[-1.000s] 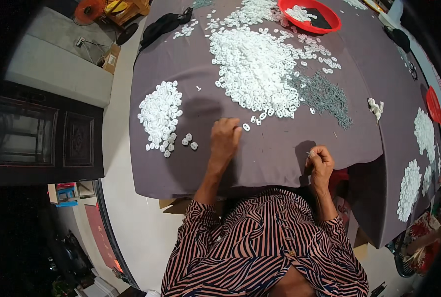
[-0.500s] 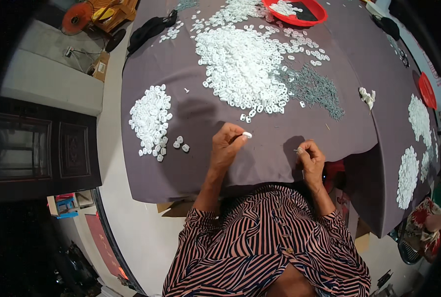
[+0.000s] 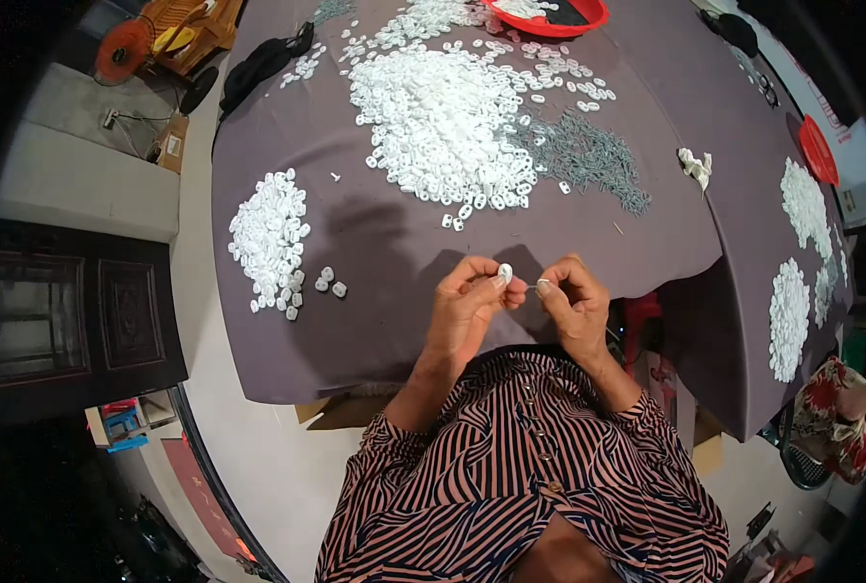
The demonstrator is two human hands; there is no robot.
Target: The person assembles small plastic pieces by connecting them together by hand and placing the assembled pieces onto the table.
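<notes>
My left hand (image 3: 467, 306) pinches a small white plastic piece (image 3: 505, 273) between thumb and fingers, just above the near edge of the table. My right hand (image 3: 571, 299) holds a thin metal pin (image 3: 535, 286) with its tip pointing at the white piece. The two hands are close together in front of my chest. Beyond them lies a large heap of white pieces (image 3: 442, 126) and a pile of grey metal pins (image 3: 588, 155) on the purple-grey cloth (image 3: 374, 282).
A smaller heap of white pieces (image 3: 270, 233) lies at the left, with three loose ones beside it (image 3: 329, 282). A red bowl (image 3: 549, 15) stands at the far edge. More white heaps (image 3: 792, 301) lie at the right, where another person's sleeve (image 3: 841, 428) shows.
My left hand came back from the heap with a white piece. My right hand rose from the table edge and moved left, so both hands now meet.
</notes>
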